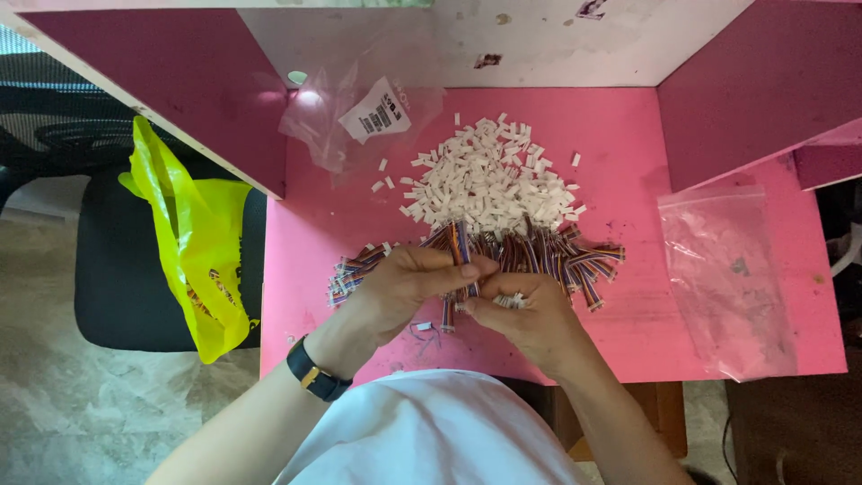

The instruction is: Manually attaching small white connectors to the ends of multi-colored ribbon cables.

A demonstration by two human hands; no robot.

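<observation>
My left hand (409,283) pinches a short multicoloured ribbon cable (461,244) that stands up between its fingers over the pink table (628,162). My right hand (525,314) is close against it, curled around a few small white plastic connector housings (512,302). Behind the hands lies a heap of the same striped cables (557,256), and farther back a pile of white connector housings (489,184). A black band is on my left wrist (314,370).
A clear plastic bag with a white label (364,117) lies at the back left of the table. Another clear bag (727,269) lies at the right. A yellow plastic bag (193,233) hangs off a dark chair at the left. Pink side panels wall in the table.
</observation>
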